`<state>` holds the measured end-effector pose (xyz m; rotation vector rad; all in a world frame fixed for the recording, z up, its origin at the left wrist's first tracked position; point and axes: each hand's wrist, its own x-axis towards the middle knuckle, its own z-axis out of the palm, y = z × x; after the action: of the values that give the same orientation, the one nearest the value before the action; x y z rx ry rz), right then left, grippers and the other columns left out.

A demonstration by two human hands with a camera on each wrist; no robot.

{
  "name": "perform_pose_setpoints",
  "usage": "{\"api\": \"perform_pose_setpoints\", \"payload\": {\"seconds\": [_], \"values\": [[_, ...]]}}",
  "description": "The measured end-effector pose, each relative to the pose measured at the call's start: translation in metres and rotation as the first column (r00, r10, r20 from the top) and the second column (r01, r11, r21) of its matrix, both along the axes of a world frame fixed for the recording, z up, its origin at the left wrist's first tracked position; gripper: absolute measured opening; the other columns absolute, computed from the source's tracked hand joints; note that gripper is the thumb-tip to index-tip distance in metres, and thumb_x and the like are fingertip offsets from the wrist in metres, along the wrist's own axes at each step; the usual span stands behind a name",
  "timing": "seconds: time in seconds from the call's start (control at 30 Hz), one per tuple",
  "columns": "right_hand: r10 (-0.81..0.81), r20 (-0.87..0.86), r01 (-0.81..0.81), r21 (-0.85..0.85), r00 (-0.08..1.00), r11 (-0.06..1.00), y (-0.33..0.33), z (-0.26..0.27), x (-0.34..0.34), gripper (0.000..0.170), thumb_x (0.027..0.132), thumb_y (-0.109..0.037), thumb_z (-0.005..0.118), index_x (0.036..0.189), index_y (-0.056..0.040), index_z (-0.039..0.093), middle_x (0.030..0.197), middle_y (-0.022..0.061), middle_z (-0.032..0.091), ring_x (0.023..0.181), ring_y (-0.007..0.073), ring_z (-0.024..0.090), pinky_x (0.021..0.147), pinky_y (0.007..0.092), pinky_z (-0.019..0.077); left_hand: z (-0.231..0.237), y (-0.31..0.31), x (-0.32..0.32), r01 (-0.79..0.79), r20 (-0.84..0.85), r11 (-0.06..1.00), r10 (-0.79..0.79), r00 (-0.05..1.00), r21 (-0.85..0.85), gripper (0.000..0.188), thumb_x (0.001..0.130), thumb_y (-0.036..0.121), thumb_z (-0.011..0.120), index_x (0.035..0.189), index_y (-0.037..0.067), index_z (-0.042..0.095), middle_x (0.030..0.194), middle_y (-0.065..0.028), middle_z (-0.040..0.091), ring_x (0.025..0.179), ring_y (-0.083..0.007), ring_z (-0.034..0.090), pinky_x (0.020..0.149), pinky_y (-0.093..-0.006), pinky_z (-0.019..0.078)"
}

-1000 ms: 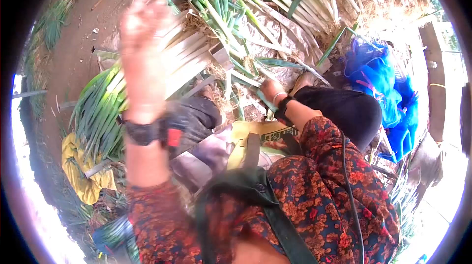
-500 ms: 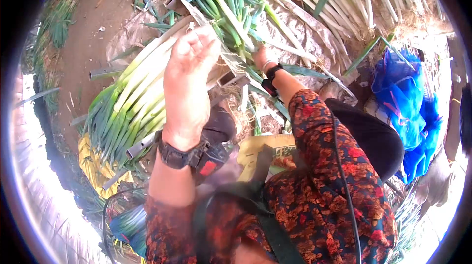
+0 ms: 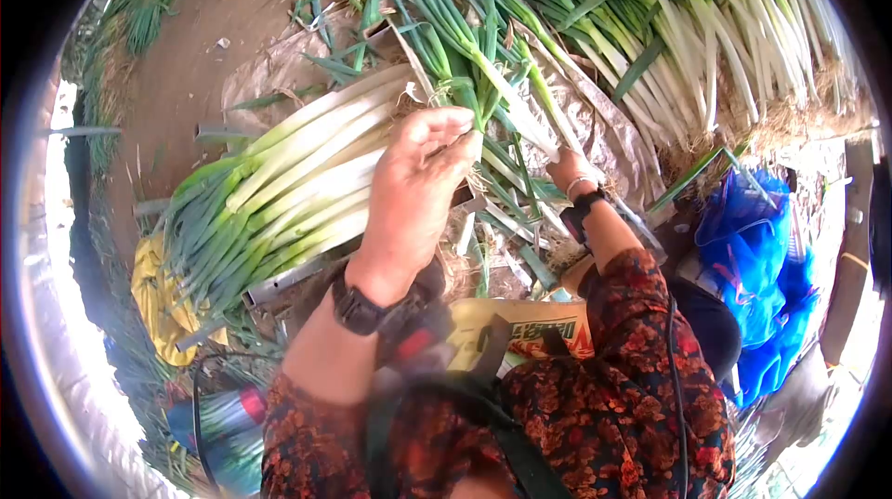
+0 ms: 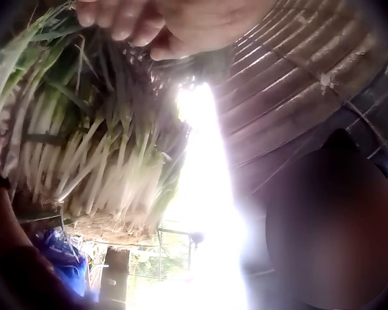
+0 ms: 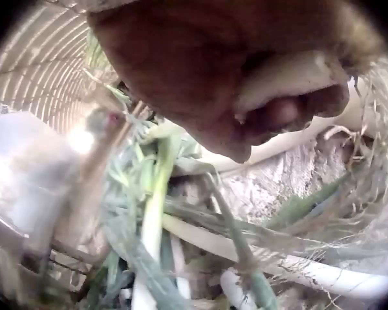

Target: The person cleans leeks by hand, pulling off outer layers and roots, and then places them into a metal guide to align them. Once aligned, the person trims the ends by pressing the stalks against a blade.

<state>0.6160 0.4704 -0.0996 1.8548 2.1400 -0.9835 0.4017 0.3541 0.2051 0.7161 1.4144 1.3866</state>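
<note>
In the head view, my right hand (image 3: pixel 573 170) grips the white lower stalk of a green onion (image 3: pixel 518 113), whose leaves point up and left. The right wrist view shows the fingers curled round the pale stalk (image 5: pixel 291 81). My left hand (image 3: pixel 415 188) is raised over the near end of a bundle, fingers loosely bent, fingertips right at the held onion's green leaves. Below and left of it, a bundle of trimmed green onions (image 3: pixel 311 160) lies in a metal frame (image 3: pixel 265 289), white ends to the upper right.
A big heap of untrimmed green onions (image 3: pixel 697 53) with rooty ends lies at the upper right. Blue netting (image 3: pixel 753 267) sits at the right, a yellow cloth (image 3: pixel 160 304) at the left. A printed yellow sack (image 3: pixel 520 327) lies before my lap; loose leaves litter the ground.
My left hand has come down from the upper left, moving right to the onion leaves. My right hand reached forward, then drew back, and now holds a green onion by its white stalk.
</note>
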Motion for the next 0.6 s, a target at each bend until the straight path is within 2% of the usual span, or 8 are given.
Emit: {"api": "perform_pose_setpoints", "payload": {"seconds": [0.1, 0.17, 0.2, 0.23, 0.37, 0.5, 0.57, 0.6], "values": [[0.028, -0.073, -0.021, 0.099, 0.997, 0.995, -0.001, 0.053, 0.002, 0.044, 0.077, -0.028, 0.065, 0.112, -0.0013, 0.060, 0.095, 0.0245, 0.065, 0.090, 0.0388, 0.063, 0.081, 0.0428, 0.0498, -0.020, 0.002, -0.002, 0.126, -0.214, 0.991, -0.115, 0.970, 0.039, 0.019, 0.091, 0.007, 0.058, 0.109, 0.001, 0.059, 0.104, -0.0024, 0.061, 0.095, -0.0088, 0.055, 0.085, -0.0236, 0.0441], [0.059, -0.228, -0.025, 0.148, 0.972, 0.989, -0.002, 0.095, 0.006, 0.046, 0.077, -0.027, 0.067, 0.114, -0.0011, 0.060, 0.088, 0.0204, 0.067, 0.082, 0.0302, 0.065, 0.074, 0.0381, 0.0506, -0.035, 0.007, 0.002, 0.112, -0.037, 0.990, -0.109, 0.993, 0.080, 0.017, 0.092, 0.009, 0.059, 0.106, 0.002, 0.060, 0.092, -0.0003, 0.061, 0.082, -0.0067, 0.055, 0.076, -0.0207, 0.0449], [-0.140, -0.367, 0.135, -0.041, 0.920, 0.990, -0.006, 0.108, 0.007, 0.044, 0.075, -0.029, 0.068, 0.108, -0.0001, 0.061, 0.096, 0.0228, 0.066, 0.094, 0.0349, 0.064, 0.082, 0.0401, 0.0495, -0.036, 0.010, 0.006, 0.104, -0.068, 0.994, -0.102, 0.993, 0.027, 0.015, 0.092, 0.011, 0.059, 0.104, 0.002, 0.061, 0.087, 0.0011, 0.059, 0.076, -0.0059, 0.052, 0.069, -0.0203, 0.0434], [-0.084, -0.458, 0.117, 0.044, 0.885, 0.992, -0.009, 0.106, 0.017, 0.041, 0.076, -0.027, 0.071, 0.105, 0.0003, 0.062, 0.086, 0.0162, 0.068, 0.078, 0.0270, 0.066, 0.070, 0.0366, 0.0507, -0.037, 0.012, 0.010, 0.095, -0.094, 0.995, -0.098, 0.991, -0.027, 0.014, 0.092, 0.012, 0.059, 0.102, 0.003, 0.061, 0.082, 0.0025, 0.057, 0.069, -0.0052, 0.050, 0.062, -0.0199, 0.0419], [-0.361, -0.608, 0.125, -0.394, 0.707, 0.910, -0.077, 0.280, 0.019, 0.023, 0.083, -0.019, 0.067, 0.099, -0.0029, 0.062, 0.065, -0.0047, 0.051, 0.050, 0.0037, 0.042, 0.042, 0.0203, 0.0311, -0.063, 0.027, 0.019, 0.088, 0.040, 0.989, -0.084, 0.996, -0.118, 0.021, 0.094, 0.026, 0.055, 0.094, 0.006, 0.061, 0.072, 0.0046, 0.052, 0.060, -0.0052, 0.044, 0.052, -0.0205, 0.0372], [-0.317, -0.660, 0.115, -0.332, 0.681, 0.936, -0.156, 0.350, 0.048, 0.024, 0.089, -0.014, 0.057, 0.106, 0.0021, 0.056, 0.059, -0.0037, 0.045, 0.044, 0.0066, 0.040, 0.039, 0.0211, 0.0293, -0.055, 0.031, 0.021, 0.120, 0.310, 0.988, -0.083, 0.947, -0.102, 0.037, 0.097, 0.042, 0.045, 0.105, 0.007, 0.057, 0.092, -0.0074, 0.055, 0.081, -0.0153, 0.052, 0.079, -0.0381, 0.0492], [-0.476, -0.656, 0.150, -0.490, 0.585, 0.859, -0.195, 0.375, 0.061, 0.029, 0.092, -0.014, 0.052, 0.114, 0.0044, 0.051, 0.057, -0.0020, 0.043, 0.040, 0.0084, 0.038, 0.037, 0.0219, 0.0297, -0.032, 0.025, 0.021, -0.073, 0.494, 0.994, 0.024, 0.869, 0.079, 0.043, 0.097, 0.047, 0.041, 0.112, 0.009, 0.054, 0.107, -0.0131, 0.054, 0.098, -0.0216, 0.053, 0.090, -0.0477, 0.0450], [-0.476, -0.718, 0.033, -0.536, 0.508, 0.844, -0.212, 0.384, 0.067, 0.030, 0.092, -0.014, 0.051, 0.116, 0.0040, 0.050, 0.056, -0.0018, 0.042, 0.040, 0.0084, 0.038, 0.036, 0.0225, 0.0293, -0.022, 0.024, 0.017, -0.111, 0.575, 0.980, -0.006, 0.818, 0.168, 0.041, 0.097, 0.045, 0.041, 0.114, 0.009, 0.054, 0.108, -0.0127, 0.056, 0.100, -0.0224, 0.054, 0.089, -0.0468, 0.0455]]}}
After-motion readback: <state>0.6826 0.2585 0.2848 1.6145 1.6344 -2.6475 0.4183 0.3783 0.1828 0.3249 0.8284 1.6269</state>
